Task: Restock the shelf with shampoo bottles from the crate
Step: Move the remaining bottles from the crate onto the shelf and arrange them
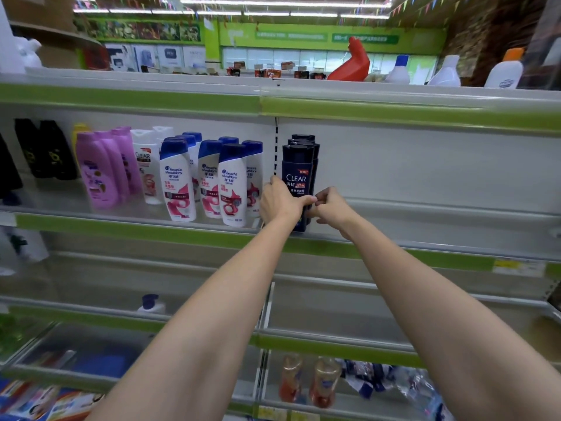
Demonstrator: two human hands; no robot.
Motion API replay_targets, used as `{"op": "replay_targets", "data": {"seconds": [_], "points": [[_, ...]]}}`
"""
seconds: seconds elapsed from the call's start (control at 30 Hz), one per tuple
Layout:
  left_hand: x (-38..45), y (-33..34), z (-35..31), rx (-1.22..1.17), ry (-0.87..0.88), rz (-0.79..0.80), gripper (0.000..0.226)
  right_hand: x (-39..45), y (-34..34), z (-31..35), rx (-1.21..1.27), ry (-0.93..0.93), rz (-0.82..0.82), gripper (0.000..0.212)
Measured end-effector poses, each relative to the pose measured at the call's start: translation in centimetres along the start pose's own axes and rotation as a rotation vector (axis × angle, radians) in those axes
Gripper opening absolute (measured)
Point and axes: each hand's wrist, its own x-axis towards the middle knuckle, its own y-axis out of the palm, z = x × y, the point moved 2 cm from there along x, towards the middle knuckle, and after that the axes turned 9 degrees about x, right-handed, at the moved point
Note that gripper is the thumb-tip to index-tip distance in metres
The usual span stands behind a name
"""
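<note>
CLEAR bottle | left hand grips | right hand touches

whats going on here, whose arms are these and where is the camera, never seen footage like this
There is no machine here: the one picture comes from a wide-angle camera worn on a person's head, so the two bare arms are the wearer's own. They stand at a shop shelf. The left hand grips the front dark CLEAR shampoo bottle low on its body; the right hand has its fingers curled at the bottle's other side, though its exact hold is hard to see. More dark bottles stand behind it. To the left stand white Head & Shoulders bottles and purple bottles.
</note>
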Motion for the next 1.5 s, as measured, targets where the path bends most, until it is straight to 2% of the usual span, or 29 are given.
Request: {"op": "replay_targets", "data": {"seconds": [0.27,0.33,0.43,0.53,0.63,0.77,0.9,1.13,1.5], "points": [[-0.2,-0.9,0.6,0.003,0.024,0.102,0.082,-1.5,0.2,0.0,-0.05,0.029,-0.018,0.042],[-0.7,-1.4,1.1,0.011,0.053,0.109,0.072,-2.3,0.3,0.3,-0.106,0.015,-0.05,0.041],[-2.0,-2.7,2.8,0.118,0.182,0.152,0.053,-4.5,1.2,0.9,-0.359,-0.032,-0.054,0.034],[-3.8,-4.0,5.4,0.249,0.313,0.197,0.048,-6.9,3.4,1.0,-0.53,-0.071,0.006,0.029],[-5.5,-4.9,9.5,0.388,0.401,0.304,0.041,-9.4,7.0,0.3,-0.626,-0.063,0.101,0.039],[-7.6,-5.2,15.9,0.541,0.422,0.48,0.041,-12.6,12.3,-2.3,-0.676,-0.009,0.224,0.039],[-10.4,-4.0,23.0,0.614,0.364,0.615,0.043,-15.5,17.4,-6.8,-0.704,0.064,0.361,0.042],[-15.1,-0.7,34.4,0.657,0.222,0.778,0.043,-19.5,25.2,-16.1,-0.69,0.19,0.57,0.06],[-28.0,7.4,50.9,0.611,-0.185,0.994,0.043,-27.7,33.5,-34.4,-0.584,0.468,0.808,0.063]]}}
